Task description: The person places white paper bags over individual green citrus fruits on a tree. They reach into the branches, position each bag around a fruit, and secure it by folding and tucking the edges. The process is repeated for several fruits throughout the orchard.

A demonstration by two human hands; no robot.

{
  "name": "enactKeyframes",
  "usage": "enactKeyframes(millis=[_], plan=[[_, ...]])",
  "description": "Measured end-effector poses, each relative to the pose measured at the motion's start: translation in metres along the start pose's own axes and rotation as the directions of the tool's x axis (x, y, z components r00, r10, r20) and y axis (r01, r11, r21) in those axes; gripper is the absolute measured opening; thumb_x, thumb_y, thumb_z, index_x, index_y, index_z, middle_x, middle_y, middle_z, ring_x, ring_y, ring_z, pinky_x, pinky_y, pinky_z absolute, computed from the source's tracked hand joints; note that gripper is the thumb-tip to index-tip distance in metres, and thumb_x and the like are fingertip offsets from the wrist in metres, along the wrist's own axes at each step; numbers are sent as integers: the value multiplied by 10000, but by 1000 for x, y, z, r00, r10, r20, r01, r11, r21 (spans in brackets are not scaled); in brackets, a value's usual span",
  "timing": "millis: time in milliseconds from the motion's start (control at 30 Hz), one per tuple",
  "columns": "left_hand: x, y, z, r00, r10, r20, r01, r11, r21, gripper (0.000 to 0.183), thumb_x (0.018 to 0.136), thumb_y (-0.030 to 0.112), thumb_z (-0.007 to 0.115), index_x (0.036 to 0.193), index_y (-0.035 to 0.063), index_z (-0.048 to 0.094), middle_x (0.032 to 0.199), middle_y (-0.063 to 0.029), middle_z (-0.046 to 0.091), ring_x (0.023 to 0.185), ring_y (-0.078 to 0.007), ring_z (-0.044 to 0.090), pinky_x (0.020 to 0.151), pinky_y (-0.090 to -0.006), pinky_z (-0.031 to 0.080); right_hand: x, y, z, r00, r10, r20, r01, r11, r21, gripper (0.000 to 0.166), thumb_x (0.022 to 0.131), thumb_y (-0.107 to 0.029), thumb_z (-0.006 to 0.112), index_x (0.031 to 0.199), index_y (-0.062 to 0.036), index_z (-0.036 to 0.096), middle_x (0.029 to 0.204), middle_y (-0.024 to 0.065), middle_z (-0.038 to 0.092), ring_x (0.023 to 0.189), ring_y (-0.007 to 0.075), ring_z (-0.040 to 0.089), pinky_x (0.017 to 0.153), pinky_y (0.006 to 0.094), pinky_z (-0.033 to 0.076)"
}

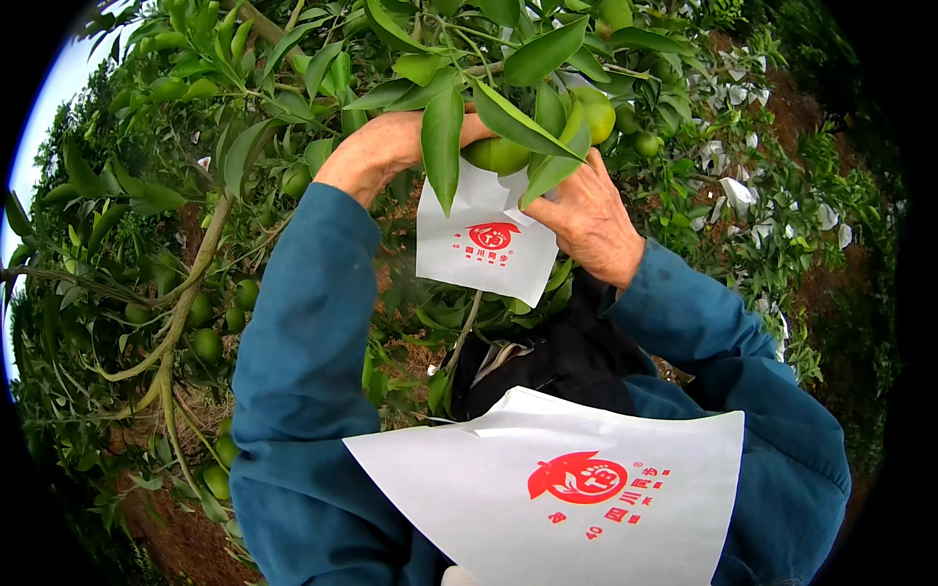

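Green citrus fruit (498, 155) hangs between my hands, with a white paper bag (480, 253) bearing red print just under it. My left hand (392, 150) reaches in behind the leaves at the fruit's left; its fingertips are hidden. My right hand (590, 212) pinches the bag's upper right edge between thumb and fingers, below another yellow-green fruit (592, 115). Long green leaves (442, 139) cover part of the fruit and both hands. A stack of larger-looking white paper bags (645, 505), also printed in red, lies against my chest.
A forked branch (179, 315) rises at the left, with several green fruits (207, 346) beside it. More citrus foliage and white bags (736, 196) are at the right. A thin stem (467, 329) stands below the held bag.
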State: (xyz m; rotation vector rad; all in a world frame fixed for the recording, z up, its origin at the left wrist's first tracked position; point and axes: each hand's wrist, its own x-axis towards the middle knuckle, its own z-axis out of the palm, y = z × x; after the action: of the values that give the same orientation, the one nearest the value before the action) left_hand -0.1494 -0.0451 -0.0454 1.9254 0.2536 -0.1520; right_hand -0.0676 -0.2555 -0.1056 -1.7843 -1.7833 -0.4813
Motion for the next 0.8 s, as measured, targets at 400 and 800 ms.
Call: enactKeyframes(millis=[400, 800], plan=[[17, 14, 3, 959, -248, -138, 244, 969, -47, 484, 778, 474, 643, 994, 40, 648, 922, -43, 627, 794, -127, 552, 701, -259, 447, 22, 22, 25, 929, 369, -38, -306, 820, 484, 204, 788, 10, 579, 981, 1, 514, 1053, 131, 563, 869, 256, 559, 714, 344, 467], [20, -25, 9, 993, -92, -67, 98, 991, 95, 372, 776, 256, 694, 1074, 45, 628, 1013, -64, 636, 878, -161, 563, 783, -301, 450, -8, 63, 49, 801, 507, 319, -466, 193, 863, 239, 864, -120, 573, 1064, 9, 549, 1046, 69, 566, 957, 139, 522, 859, 282, 433]])
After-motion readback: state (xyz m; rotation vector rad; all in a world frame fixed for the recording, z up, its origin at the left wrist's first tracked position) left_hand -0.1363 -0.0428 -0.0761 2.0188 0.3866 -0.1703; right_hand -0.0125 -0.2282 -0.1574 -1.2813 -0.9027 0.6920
